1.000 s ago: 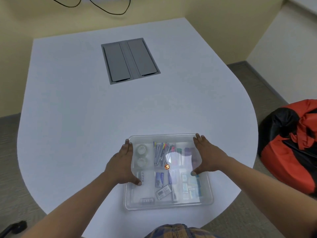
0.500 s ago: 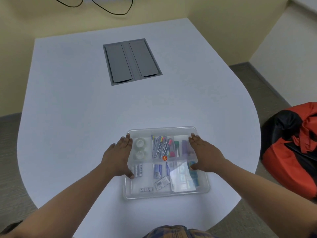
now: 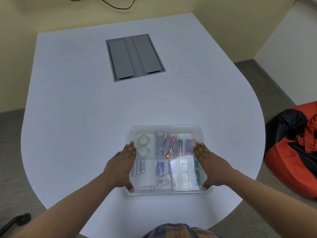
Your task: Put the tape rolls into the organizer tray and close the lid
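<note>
labels in organizer tray (image 3: 165, 129): blurred | bean bag (image 3: 295, 152): cut off right

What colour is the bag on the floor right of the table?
Red and black, clearest at the right edge of the head view.

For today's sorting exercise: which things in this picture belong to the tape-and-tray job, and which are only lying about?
Belongs to the job:
tape rolls
organizer tray
clear lid
left hand
right hand

Just lying about:
grey floor panel in table
red and black beanbag
black cable
</note>
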`<state>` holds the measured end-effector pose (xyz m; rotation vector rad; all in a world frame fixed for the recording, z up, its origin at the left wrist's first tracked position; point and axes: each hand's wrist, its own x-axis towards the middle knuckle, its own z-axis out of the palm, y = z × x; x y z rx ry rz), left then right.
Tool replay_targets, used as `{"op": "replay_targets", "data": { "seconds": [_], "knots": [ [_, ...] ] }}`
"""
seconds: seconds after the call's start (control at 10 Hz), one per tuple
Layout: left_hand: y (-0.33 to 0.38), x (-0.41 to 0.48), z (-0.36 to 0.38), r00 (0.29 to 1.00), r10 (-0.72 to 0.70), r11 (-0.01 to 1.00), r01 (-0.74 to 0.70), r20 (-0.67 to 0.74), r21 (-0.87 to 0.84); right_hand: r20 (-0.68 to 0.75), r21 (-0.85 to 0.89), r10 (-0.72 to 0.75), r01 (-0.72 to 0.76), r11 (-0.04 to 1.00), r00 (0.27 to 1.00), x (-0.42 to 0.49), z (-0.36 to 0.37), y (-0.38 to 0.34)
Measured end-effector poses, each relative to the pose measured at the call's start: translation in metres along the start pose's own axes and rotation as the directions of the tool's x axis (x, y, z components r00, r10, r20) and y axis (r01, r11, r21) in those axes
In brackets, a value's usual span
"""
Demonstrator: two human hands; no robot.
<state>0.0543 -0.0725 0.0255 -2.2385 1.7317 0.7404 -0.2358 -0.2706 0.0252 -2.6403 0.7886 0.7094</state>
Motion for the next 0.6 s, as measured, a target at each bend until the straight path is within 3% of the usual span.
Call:
{"op": "replay_targets", "data": {
  "seconds": [0.4, 0.5, 0.6],
  "knots": [
    [0.014, 0.003, -0.009, 0.996, -0.085, 0.996, 0.086, 0.031, -0.028, 0.039, 0.075, 0.071, -0.074, 0.994, 0.997, 0.003, -0.012, -0.019],
    [0.019, 0.001, -0.016, 0.989, -0.144, 0.981, 0.138, -0.034, -0.138, -0.025, 0.136, 0.073, -0.069, 0.988, 0.997, 0.004, -0.016, -0.036],
    [0.029, 0.004, -0.016, 0.97, -0.145, 0.982, 0.117, -0.196, -0.15, -0.191, 0.172, 0.046, -0.012, 0.985, 0.981, 0.006, -0.017, -0.051]
  ]
}}
